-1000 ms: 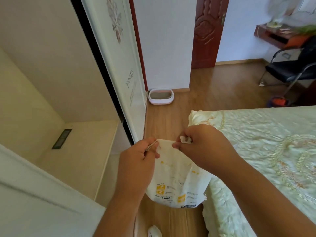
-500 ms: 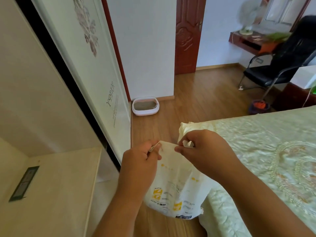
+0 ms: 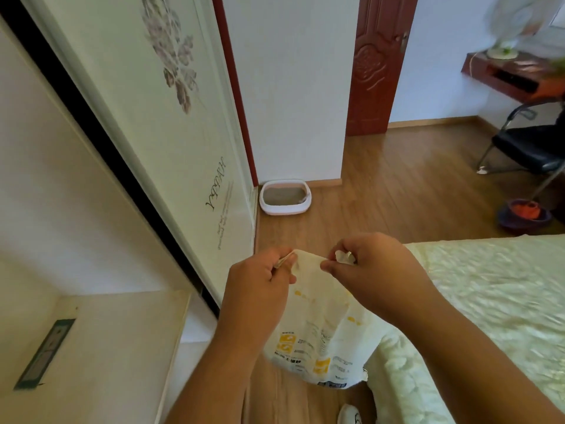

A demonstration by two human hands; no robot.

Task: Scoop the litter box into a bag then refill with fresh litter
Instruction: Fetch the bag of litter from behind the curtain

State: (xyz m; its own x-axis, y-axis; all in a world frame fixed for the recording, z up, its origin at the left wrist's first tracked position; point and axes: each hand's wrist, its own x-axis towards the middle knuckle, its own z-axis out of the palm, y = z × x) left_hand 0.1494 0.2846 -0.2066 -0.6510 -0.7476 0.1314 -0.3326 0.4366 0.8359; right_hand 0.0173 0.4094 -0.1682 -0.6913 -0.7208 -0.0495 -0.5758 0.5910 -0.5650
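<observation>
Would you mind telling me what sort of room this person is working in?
Most likely a bedroom in a home. A bed with a pale embroidered cover fills the right side, a sliding wardrobe door with a flower print runs along the left, and a litter box sits on the wood floor.

Bare forearms, white shoe (image 3: 349,414)

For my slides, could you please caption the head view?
Both hands, left and right, pinch the litter bag top; litter box waits by the wall.

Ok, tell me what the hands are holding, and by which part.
Both the left hand and right hand pinch the litter bag at its top edge.
</observation>
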